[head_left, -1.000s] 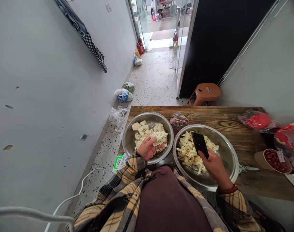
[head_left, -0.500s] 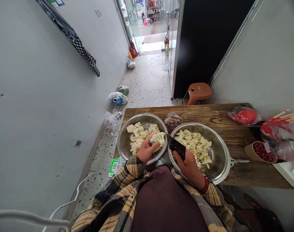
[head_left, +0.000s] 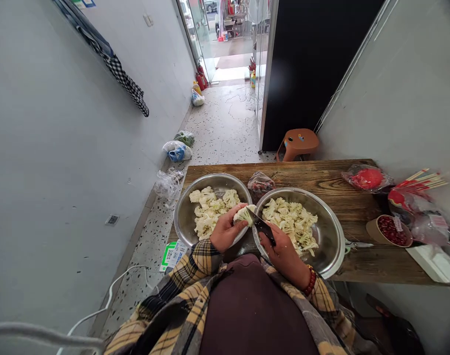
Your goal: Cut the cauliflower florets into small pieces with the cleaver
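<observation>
Clamping the fingers of the left hand (head_left: 225, 230) on a cauliflower floret (head_left: 241, 215), holding it over the right side of the left bowl (head_left: 185, 219). Gripping a dark knife (head_left: 263, 229) in the closed fingers of the right hand (head_left: 283, 250), setting its blade against the floret near the right bowl (head_left: 330, 239), above the wooden bench (head_left: 302, 172).

There are two bowls (head_left: 184, 217) (head_left: 328, 239), one knife (head_left: 264, 229), one stool (head_left: 302, 141).
</observation>
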